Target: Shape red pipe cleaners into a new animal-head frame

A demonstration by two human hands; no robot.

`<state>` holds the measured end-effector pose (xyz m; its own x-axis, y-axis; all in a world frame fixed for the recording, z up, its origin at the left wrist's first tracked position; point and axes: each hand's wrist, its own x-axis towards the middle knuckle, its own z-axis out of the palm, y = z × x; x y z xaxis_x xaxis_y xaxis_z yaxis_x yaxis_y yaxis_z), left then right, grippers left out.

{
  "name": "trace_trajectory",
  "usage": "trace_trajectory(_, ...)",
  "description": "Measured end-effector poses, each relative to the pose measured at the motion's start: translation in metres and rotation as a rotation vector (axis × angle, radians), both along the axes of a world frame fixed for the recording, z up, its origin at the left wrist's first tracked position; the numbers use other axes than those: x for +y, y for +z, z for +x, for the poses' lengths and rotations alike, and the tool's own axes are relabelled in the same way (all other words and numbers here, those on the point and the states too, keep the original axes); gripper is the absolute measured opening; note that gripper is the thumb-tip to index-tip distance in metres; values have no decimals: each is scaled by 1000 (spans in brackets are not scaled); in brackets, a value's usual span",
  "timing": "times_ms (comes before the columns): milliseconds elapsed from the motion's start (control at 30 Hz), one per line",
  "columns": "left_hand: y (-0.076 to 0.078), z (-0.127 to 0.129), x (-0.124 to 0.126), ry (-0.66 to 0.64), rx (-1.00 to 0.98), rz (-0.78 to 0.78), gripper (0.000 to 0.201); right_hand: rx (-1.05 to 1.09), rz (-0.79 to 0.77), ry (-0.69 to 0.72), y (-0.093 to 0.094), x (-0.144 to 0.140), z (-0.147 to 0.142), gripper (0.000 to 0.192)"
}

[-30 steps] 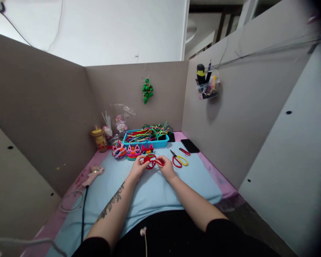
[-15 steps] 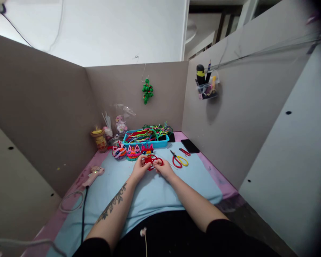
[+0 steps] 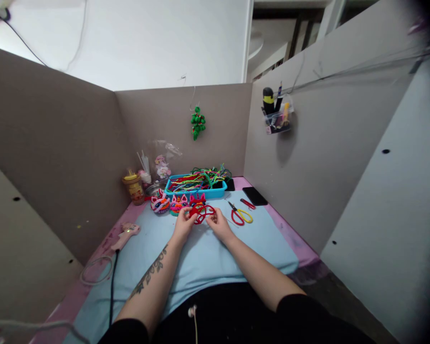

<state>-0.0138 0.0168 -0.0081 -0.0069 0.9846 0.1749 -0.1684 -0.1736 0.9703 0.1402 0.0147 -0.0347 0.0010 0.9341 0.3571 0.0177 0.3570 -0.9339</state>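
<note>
Both hands work on a red pipe-cleaner piece [image 3: 201, 213] with several loops, held up over the blue cloth [image 3: 215, 258]. My left hand [image 3: 184, 222] is closed on its left part, thumb on top. At the right edge of the loops, my right hand [image 3: 218, 223] pinches a red strand between thumb and fingers; its fingertips are partly hidden. Just behind the hands stand three colourful fuzzy animal-face pieces: one at the left [image 3: 159, 203], one in the middle [image 3: 179, 204], and one at the right [image 3: 198, 199], partly covered by the red piece.
A blue tray [image 3: 197, 194] of pipe cleaners stands at the back. Scissors [image 3: 240, 213], a red-handled cutter [image 3: 248, 204] and a phone [image 3: 255, 196] lie right. A pink glue gun [image 3: 126, 236] with its cable lies left, near a lidded cup [image 3: 134, 188]. Partition walls surround the table.
The red loops have turned and spread open between the hands. My left hand has shifted slightly left and my right hand has changed its grip at the right edge.
</note>
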Motion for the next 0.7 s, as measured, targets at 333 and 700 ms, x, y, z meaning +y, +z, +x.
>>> trace_trajectory(333,6,3,-6,-11,31,23,45,145,-22,-92,0,9,7,24)
trace_trajectory(700,12,5,-12,-132,-4,-14,46,238,-59,20,9,2,3,27)
